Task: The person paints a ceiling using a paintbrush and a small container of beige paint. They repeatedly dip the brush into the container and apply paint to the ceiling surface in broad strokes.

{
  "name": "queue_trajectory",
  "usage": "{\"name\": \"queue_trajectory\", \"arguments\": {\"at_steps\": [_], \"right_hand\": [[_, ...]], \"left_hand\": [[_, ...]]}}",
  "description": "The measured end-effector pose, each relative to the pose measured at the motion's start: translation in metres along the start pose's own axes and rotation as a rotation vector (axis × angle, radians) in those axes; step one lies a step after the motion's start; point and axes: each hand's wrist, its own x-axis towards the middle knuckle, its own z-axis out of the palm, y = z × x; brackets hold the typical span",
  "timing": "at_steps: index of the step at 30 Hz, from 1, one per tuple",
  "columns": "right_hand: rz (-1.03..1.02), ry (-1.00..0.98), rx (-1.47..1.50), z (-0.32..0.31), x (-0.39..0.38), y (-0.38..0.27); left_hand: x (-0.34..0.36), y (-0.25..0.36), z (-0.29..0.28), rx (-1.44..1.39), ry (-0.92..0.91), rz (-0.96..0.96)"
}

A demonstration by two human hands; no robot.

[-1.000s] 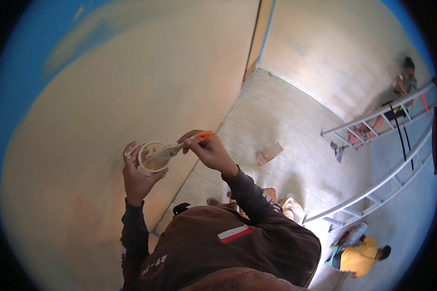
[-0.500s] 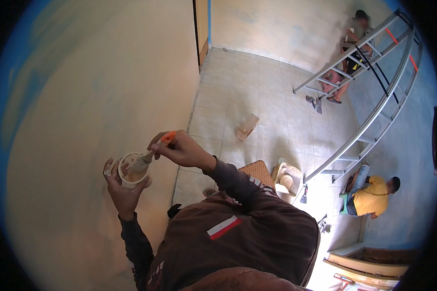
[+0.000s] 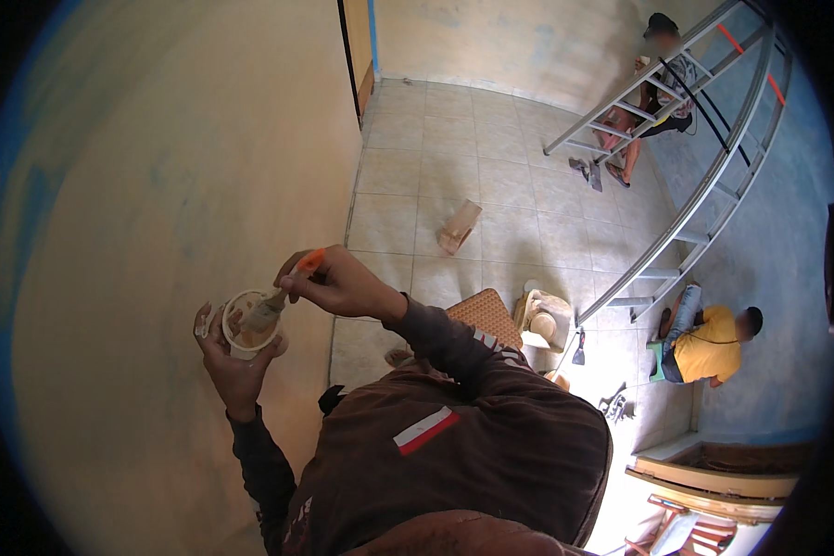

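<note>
My left hand is wrapped round a small white tub, its fingers on the far side and its thumb at the near right. Pale paint or a similar coating smears the inside of the tub. In my right hand is a paintbrush with an orange handle end, gripped between thumb and fingers. The bristles point down into the tub's mouth and look coated. Both hands are in front of the wall, which is beige with blue patches toward its left edge.
An aluminium ladder leans across the right side. Near it sit one person at the back and another in a yellow shirt. A brown woven stool top, a whitish container and a wooden block-like piece are on the tiled floor.
My view has shifted slightly, so the room sits a little further left and higher. The brush stays in the tub, moved slightly left with my right hand. Both holds are unchanged.
</note>
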Motion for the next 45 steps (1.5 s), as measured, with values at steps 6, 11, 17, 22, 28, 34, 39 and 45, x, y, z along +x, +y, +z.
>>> {"name": "queue_trajectory", "arguments": {"at_steps": [6,11,17,22,28,34,39,45], "right_hand": [[-0.004,-0.003,0.030,0.004,0.000,0.002],[0.012,-0.010,-0.004,0.003,0.000,0.002],[-0.020,-0.006,-0.018,0.003,0.000,0.010],[0.019,-0.048,-0.007,-0.001,0.000,0.012],[0.064,-0.048,-0.042,-0.002,0.002,0.005],[0.018,-0.053,-0.037,0.008,0.005,0.010],[0.052,-0.070,-0.011,0.016,0.006,0.004],[0.036,-0.061,-0.037,0.013,0.005,0.004]], "left_hand": [[0.001,0.001,-0.002,0.013,-0.010,0.005],[0.001,-0.002,-0.001,-0.001,-0.006,0.009],[-0.002,-0.006,0.002,0.017,0.006,0.016],[-0.001,-0.015,0.000,0.047,0.008,0.034],[0.004,-0.007,0.004,-0.014,-0.001,0.004],[0.005,-0.006,-0.007,0.123,-0.008,0.054],[-0.002,-0.005,-0.015,0.027,0.002,-0.003],[-0.002,-0.008,-0.011,0.010,0.010,0.014]]}}
